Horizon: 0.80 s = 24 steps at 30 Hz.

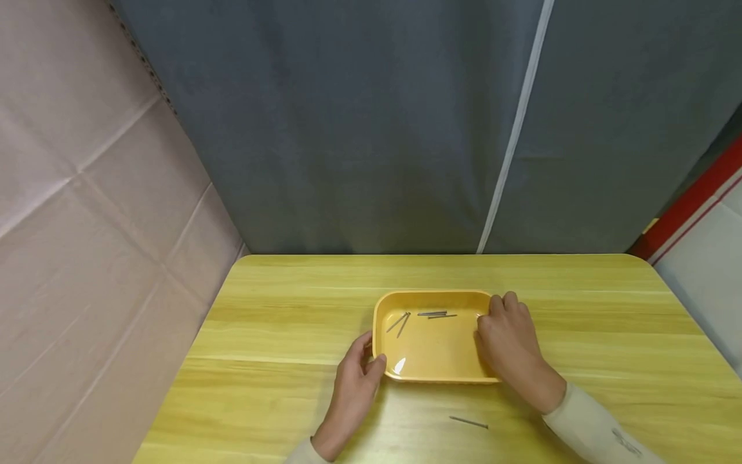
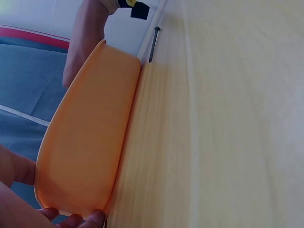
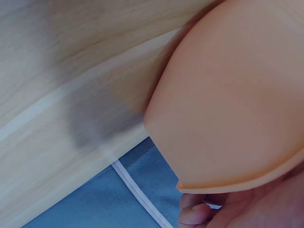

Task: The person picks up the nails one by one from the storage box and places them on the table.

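A shallow yellow plastic tray (image 1: 435,361) stands on the table, with several nails (image 1: 402,322) lying loose inside it. My left hand (image 1: 356,380) grips the tray's near left corner, thumb at the rim and fingers along the outer wall. Over the tray's right end is my right hand (image 1: 513,341), its fingers bent at the rim. Whether those fingers hold the rim or a nail is hidden. One single nail (image 1: 468,422) lies on the table in front of the tray. It also shows beyond the tray in the left wrist view.
The wood-patterned table (image 1: 278,335) ends at a dark grey curtain (image 1: 348,129) along the back. To the left hangs a pale creased cloth (image 1: 87,258). A red-edged white panel (image 1: 707,270) stands beyond the right table edge.
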Available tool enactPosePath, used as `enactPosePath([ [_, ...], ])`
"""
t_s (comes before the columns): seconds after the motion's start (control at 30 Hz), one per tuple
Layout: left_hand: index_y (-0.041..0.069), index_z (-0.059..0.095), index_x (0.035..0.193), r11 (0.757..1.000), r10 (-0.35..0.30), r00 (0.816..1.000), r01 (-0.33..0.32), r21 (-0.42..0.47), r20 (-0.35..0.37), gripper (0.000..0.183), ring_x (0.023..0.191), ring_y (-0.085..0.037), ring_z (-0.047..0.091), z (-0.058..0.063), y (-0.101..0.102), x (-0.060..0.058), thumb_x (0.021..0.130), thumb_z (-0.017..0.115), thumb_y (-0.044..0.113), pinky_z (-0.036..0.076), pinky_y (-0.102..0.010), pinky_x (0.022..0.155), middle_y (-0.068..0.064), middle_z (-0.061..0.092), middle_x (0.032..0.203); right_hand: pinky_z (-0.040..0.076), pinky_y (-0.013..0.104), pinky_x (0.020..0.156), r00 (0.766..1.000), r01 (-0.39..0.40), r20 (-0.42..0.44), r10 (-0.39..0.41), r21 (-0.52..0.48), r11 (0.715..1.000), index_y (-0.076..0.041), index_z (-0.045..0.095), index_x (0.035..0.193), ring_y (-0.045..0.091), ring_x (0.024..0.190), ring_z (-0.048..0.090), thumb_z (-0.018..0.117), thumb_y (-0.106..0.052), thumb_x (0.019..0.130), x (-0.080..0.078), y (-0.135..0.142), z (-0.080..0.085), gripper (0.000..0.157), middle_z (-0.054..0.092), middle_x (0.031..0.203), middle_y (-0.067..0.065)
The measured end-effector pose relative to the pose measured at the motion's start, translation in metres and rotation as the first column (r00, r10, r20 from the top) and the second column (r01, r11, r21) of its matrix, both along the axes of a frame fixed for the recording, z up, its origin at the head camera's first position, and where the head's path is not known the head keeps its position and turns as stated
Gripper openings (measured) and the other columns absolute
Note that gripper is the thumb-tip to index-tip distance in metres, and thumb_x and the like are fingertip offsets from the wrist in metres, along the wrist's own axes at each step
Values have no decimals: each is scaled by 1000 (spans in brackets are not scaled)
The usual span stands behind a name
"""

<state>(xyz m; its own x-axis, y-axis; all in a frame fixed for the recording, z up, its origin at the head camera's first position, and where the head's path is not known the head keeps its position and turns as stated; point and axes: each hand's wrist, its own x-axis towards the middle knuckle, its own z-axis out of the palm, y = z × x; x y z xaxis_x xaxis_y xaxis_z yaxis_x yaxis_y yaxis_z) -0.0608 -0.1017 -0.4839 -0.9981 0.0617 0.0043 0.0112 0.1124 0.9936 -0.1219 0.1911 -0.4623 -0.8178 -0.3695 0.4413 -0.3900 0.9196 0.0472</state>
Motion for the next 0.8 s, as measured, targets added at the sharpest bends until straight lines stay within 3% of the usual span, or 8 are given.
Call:
enactPosePath([
  [0.57,-6,45,161,1000,-5,1000,5,-3,3,55,122,-37,71,3,0,1,110,63,7,61,-26,97,-27,62,147,33,39,60,998,48,35,-53,134,990,-3,69,63,32,75,39,74,11,85,-6,-6,0,27,48,75,16],
  [0.8,-7,45,160,1000,-1,1000,1,-7,-2,55,121,-36,71,2,0,1,109,63,6,62,-26,96,-26,63,146,33,39,66,987,87,110,-117,248,965,-8,70,67,33,83,37,76,6,89,-5,-10,1,27,44,79,13],
])
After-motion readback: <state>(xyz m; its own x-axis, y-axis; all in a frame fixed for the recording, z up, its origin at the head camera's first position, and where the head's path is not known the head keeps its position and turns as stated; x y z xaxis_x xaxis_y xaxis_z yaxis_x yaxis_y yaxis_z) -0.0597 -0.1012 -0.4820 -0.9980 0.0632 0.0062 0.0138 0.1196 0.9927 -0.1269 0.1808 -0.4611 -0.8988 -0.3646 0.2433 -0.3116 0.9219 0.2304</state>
